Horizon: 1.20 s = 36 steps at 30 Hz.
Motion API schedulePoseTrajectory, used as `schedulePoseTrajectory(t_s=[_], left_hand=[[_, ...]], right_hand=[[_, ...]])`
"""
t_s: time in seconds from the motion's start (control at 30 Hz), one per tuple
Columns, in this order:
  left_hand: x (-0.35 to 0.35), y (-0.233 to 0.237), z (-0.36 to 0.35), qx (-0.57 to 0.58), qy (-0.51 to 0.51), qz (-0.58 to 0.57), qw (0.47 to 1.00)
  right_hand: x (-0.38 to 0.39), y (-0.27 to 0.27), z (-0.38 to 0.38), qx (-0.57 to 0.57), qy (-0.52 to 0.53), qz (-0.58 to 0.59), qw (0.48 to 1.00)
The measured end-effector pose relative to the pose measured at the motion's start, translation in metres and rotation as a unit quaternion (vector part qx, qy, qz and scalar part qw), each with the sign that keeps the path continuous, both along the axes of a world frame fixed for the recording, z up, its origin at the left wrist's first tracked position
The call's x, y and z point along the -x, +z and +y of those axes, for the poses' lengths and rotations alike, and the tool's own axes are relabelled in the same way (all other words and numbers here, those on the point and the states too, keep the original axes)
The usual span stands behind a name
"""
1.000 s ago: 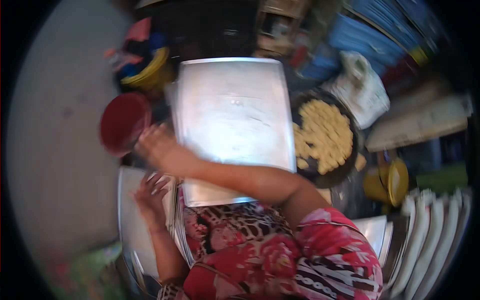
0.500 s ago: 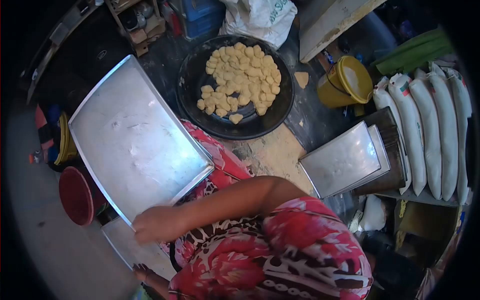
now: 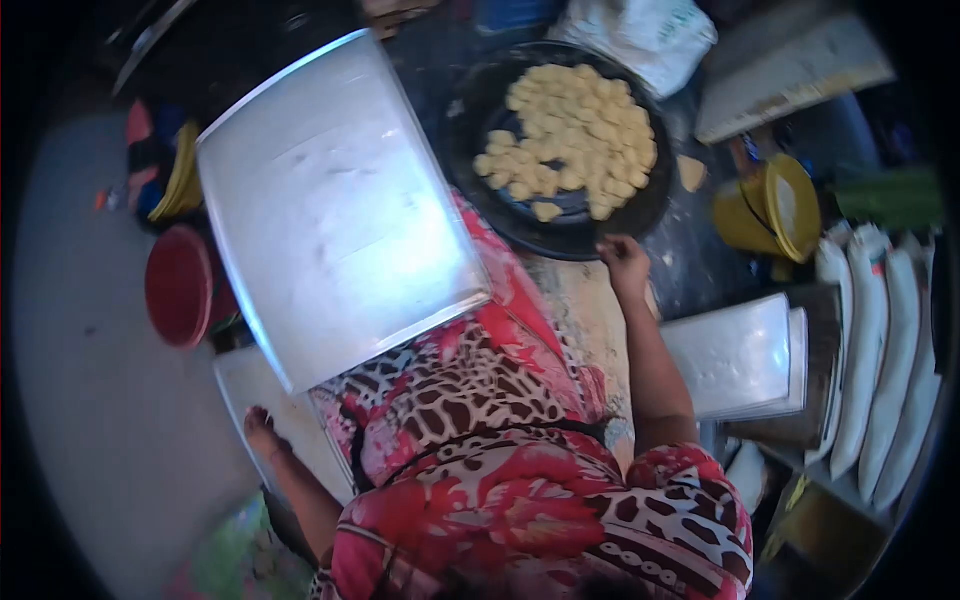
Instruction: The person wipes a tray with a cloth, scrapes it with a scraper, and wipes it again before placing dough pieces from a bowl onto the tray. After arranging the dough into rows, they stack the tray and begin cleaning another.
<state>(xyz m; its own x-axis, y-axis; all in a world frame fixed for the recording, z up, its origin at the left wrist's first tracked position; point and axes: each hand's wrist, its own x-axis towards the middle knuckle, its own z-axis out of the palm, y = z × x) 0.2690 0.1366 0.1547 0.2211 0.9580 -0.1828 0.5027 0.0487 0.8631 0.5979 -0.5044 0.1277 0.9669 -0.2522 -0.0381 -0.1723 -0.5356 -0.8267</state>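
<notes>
At the near rim of the black pan [image 3: 470,110], the person's right hand [image 3: 625,262] sits with the arm stretched forward from the shoulder. Its fingers are curled loosely together, touching or just short of the rim; whether they grip it cannot be told. The pan lies on the floor ahead and to the right of the person's lap, and it holds a heap of pale yellow dough pieces [image 3: 575,130], gathered towards its far side. One loose piece [image 3: 690,172] lies on the floor just beyond the pan, near a yellow bucket [image 3: 770,210].

Low on the other side, the left hand [image 3: 262,428] rests on a flat metal tray [image 3: 250,385] beside the person's hip; blur hides whether its fingers are spread or closed. A larger metal tray [image 3: 330,200] lies tilted across the lap, its near corner over the patterned red dress [image 3: 470,400] and its right edge close to the pan. A red bowl [image 3: 180,285] stands left of it. To the right of the outstretched arm is a stack of trays [image 3: 735,355], with white sacks [image 3: 880,330] lined up beyond it.
</notes>
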Motion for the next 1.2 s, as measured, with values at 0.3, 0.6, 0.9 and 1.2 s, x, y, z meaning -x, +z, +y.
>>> schedulePoseTrajectory(t_s=[0.3,0.6,0.9,1.2], left_hand=[[0.017,-0.027,-0.049,0.129,-0.010,-0.005,0.992],[-0.106,0.106,-0.083,-0.163,-0.166,-0.059,0.971],[-0.225,0.214,-0.281,-0.215,-0.711,-0.056,0.667],[-0.241,0.184,-0.332,-0.120,-0.877,0.002,0.466]], right_hand=[[0.079,-0.130,-0.044,0.098,0.225,0.173,0.954],[0.202,-0.164,-0.087,0.228,0.088,0.527,0.814],[0.269,-0.200,-0.086,0.261,0.225,0.545,0.764],[0.201,-0.128,-0.077,-0.509,0.088,0.421,0.746]])
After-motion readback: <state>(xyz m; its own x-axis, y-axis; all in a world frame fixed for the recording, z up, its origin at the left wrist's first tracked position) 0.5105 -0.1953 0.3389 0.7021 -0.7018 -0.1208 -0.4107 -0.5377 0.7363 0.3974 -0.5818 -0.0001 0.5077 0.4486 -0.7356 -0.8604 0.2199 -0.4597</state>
